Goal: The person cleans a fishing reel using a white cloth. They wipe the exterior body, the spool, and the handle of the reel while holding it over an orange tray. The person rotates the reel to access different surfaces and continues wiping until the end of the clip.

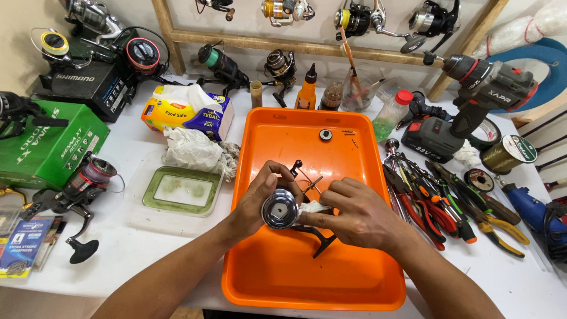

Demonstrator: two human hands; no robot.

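Left hand [257,198] clamped around a silver reel spool [279,209], round end facing the camera, held just above the orange tray [277,277] at about centre. Right hand [354,212] pinched shut on a white tissue scrap [313,207], pressed against the spool's 3 o'clock edge. Black reel body and handle [322,239] partly hidden under the right hand, lying in the tray at 5 o'clock of the spool. Thin bail wire and black knob [298,168] showing just past the fingers at 12 o'clock.

Small round metal part [325,134] alone in the tray at 12 o'clock, well apart from the hands, tiny screws just beside it.

White surface [136,248] around the tray:
- 9 o'clock: clear lid with a green shallow dish [182,190], crumpled rag [195,150] touching its far edge.
- 10 o'clock: tissue pack [186,109], green box [50,142], spinning reel [82,189] lying on its side near it.
- 12 o'clock: orange oil bottle [307,91], small jars beside it.
- 3 o'clock: row of pliers and screwdrivers [443,201], line spool [508,152].
- 2 o'clock: cordless drill [478,88], upright on its battery.

More reels hung on the wooden rack [307,42] behind.
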